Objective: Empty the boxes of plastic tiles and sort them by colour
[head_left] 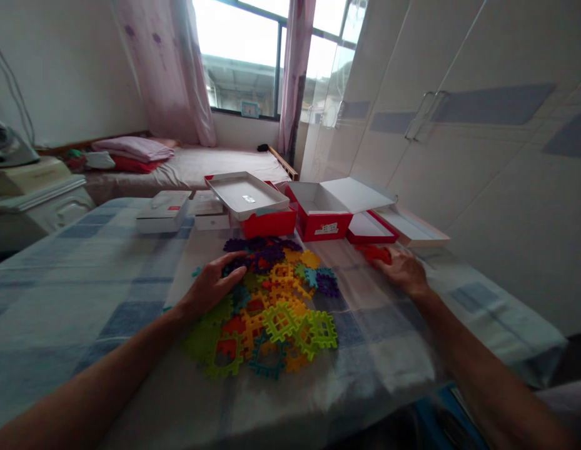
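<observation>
A heap of toothed plastic building pieces covers the middle of the table, with yellow-green [281, 321], orange [252, 325], teal [267, 356] and purple [271, 250] ones overlapping. My left hand [217, 281] rests at the heap's left edge, thumb and forefinger apart beside the purple pieces; its other fingers are partly hidden. Off to the right, my right hand [405, 270] has its fingers closed on a red building piece [375, 254] low over the cloth. Whether that is one piece or more, I cannot tell.
Behind the heap stand a red box with a lid [247, 194] on it, an open red box [321, 215], a shallow red tray [372, 228] and a pale tray [416, 228]. White boxes [163, 212] sit back left. A checked cloth [107, 262] covers the table.
</observation>
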Demonstrator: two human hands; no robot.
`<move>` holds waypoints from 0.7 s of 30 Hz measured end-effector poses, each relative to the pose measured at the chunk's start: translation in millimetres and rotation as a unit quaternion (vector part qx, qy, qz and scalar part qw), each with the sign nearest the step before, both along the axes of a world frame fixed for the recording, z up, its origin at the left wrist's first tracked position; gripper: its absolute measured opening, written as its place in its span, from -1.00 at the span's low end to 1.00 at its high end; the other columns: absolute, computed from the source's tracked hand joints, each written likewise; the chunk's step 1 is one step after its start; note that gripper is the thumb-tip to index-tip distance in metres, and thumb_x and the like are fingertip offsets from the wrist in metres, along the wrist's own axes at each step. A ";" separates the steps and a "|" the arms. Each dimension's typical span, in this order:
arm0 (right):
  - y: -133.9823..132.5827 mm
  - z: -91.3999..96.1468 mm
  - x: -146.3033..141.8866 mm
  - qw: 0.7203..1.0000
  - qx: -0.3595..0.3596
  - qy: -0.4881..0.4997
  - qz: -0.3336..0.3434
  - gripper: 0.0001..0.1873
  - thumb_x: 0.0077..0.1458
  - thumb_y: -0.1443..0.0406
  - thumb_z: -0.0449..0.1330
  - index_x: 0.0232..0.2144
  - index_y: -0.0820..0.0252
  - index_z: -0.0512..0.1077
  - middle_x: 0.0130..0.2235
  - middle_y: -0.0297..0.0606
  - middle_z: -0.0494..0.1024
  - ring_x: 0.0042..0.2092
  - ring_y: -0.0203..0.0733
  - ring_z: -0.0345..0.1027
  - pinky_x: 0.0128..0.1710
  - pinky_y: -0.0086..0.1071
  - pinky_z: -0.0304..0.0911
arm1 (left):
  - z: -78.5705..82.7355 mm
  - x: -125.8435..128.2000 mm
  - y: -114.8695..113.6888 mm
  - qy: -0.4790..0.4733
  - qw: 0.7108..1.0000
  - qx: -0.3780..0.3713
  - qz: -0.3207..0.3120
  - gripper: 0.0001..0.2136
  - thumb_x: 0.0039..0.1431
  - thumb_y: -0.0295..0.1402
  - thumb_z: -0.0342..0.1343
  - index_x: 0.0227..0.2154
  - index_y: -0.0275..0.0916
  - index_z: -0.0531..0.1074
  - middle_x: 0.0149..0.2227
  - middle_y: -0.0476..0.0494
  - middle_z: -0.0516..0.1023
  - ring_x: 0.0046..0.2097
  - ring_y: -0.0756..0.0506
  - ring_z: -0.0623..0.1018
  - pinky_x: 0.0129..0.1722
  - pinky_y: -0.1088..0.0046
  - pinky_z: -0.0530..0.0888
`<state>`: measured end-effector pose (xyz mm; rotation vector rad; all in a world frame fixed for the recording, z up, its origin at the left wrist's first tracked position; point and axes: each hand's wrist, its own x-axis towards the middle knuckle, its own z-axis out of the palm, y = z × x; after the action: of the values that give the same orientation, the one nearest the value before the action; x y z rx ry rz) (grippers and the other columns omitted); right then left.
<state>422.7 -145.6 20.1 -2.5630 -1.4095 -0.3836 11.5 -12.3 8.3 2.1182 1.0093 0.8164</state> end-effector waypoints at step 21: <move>2.2 21.3 -192.5 0.858 -0.015 0.210 0.468 -0.81 0.14 0.35 0.08 -0.20 0.17 0.42 -0.17 -0.19 0.46 -0.14 -0.18 0.33 -0.11 -0.26 0.22 | -1.5 1.2 0.3 -0.011 0.999 0.042 0.019 -0.48 0.16 -0.08 -0.07 0.08 -0.32 0.33 0.01 -0.23 0.49 -0.01 -0.19 0.48 0.01 0.30 0.38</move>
<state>230.2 -143.3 41.4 -1.5099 -2.1863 0.3369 12.7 -12.0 6.8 2.1618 1.0236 0.9143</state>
